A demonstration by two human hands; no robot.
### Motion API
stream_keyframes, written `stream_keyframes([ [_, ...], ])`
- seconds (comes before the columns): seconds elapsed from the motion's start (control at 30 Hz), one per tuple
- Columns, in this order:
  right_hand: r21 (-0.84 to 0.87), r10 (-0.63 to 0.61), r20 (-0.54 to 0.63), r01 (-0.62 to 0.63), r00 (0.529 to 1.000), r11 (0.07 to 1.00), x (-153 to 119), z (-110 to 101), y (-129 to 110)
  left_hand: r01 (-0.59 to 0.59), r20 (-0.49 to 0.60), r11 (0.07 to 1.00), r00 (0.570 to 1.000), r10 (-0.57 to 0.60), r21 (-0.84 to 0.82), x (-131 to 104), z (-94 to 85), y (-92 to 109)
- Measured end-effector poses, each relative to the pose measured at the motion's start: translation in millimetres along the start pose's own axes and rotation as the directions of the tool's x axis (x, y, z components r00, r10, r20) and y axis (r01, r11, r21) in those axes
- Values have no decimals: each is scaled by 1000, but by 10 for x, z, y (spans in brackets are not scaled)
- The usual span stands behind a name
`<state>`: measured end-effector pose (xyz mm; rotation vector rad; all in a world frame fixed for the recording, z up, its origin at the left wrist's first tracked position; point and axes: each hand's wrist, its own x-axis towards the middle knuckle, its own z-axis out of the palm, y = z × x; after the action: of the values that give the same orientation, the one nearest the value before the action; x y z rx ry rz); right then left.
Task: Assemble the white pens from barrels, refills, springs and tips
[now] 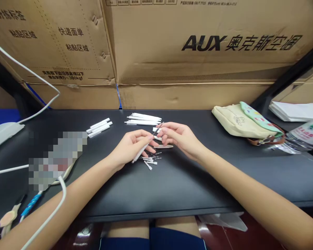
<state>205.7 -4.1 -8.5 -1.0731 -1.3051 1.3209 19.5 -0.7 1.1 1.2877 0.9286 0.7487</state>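
Observation:
My left hand pinches a white pen barrel, tilted with its lower end toward me. My right hand holds a thin dark rod by the barrel's upper end; it looks like a pen refill. Under and between the hands lie small white pen parts and tiny metal-looking pieces. Another white pen piece rests just beyond them, partly covered by fingers. Behind the hands is a group of white pens. White tubes lie together to the left.
A cream pouch with a green flap sits at the right, beside a plastic bottle and stacked white paper. White cables, a power strip and a blurred-out object are at the left. Cardboard boxes stand behind the black table.

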Motion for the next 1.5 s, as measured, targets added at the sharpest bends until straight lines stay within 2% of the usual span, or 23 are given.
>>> stream_keyframes([
  [0.07,-164,-68,28,72,997,984,-2,-47,-39,-26,-61,999,998,24,-27,9,-9,7],
  [0.1,-271,-101,87,121,991,955,-10,-65,-55,-37,-88,999,996,34,-39,13,-16,8],
  [0.2,-549,-143,335,316,931,773,-51,-82,-69,-64,-142,996,988,54,-69,26,-39,6],
  [0.33,-673,-150,518,509,842,537,-91,-54,-35,-79,-167,993,984,63,-90,32,-58,7],
  [0.47,-728,-98,567,553,818,404,-110,-37,-48,-72,-153,993,987,57,-92,24,-61,13],
  [0.6,-797,-34,529,510,848,325,-132,-35,-121,-55,-147,993,988,39,-105,8,-45,28],
  [0.83,-813,4,510,480,860,330,-144,-61,-171,-9,-87,990,996,-3,-142,-23,0,56],
  [1.1,-817,19,515,484,857,313,-157,-66,-164,-32,-127,990,992,15,-137,-3,-25,46],
  [1.23,-816,9,512,483,859,317,-174,-73,-158,-21,-113,992,994,7,-122,2,-38,38],
  [1.3,-787,-35,506,477,862,391,-174,-87,-170,-15,-91,993,996,4,-115,5,-46,27],
  [1.37,-718,-131,457,451,880,530,-157,-108,-189,-9,-57,994,998,3,-109,5,-48,18],
  [1.43,-581,-244,302,381,922,719,-121,-127,-198,3,-4,996,1000,-3,-94,-3,-40,15],
  [1.5,-353,-283,79,292,956,889,-73,-135,-188,21,54,998,998,-18,-65,-19,-24,21],
])
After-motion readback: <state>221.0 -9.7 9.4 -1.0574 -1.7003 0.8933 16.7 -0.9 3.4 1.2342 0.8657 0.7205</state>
